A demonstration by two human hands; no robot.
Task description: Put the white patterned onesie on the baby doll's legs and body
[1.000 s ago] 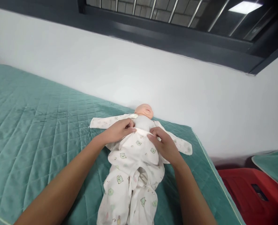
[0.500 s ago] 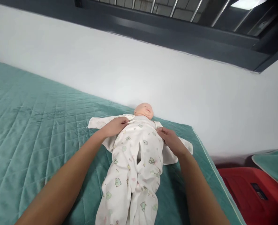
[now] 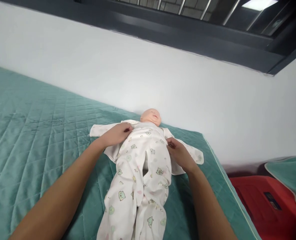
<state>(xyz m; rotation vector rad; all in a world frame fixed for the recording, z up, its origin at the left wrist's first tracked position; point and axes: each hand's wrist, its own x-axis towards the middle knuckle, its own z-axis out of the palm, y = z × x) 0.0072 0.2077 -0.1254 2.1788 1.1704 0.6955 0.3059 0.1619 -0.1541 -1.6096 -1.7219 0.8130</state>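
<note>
A baby doll (image 3: 150,116) lies on its back with its head against the wall. White printed baby pants (image 3: 138,166) with green animal figures cover its body from the chest down, the legs stretching toward me. Under the doll a white long-sleeved baby top (image 3: 101,130) is spread out, both sleeves out to the sides. My left hand (image 3: 118,134) is at the left edge of the pants' waist, fingers curled closed on the cloth. On the opposite edge, my right hand (image 3: 179,153) has its fingers bent in at the pants' side. Fingertips of both hands are partly hidden.
The doll lies on a green quilted bed cover (image 3: 50,143). Behind it rises a white wall (image 3: 113,73) below a dark window frame (image 3: 162,26) with metal bars. A red plastic object (image 3: 260,200), perhaps a chair, stands beyond the bed's right edge, with green cloth (image 3: 287,173) over it.
The view has shifted slightly. Both hands stay by the pants' waist; the left thumb and finger show a wider gap, and the right fingers have bent a little more.
</note>
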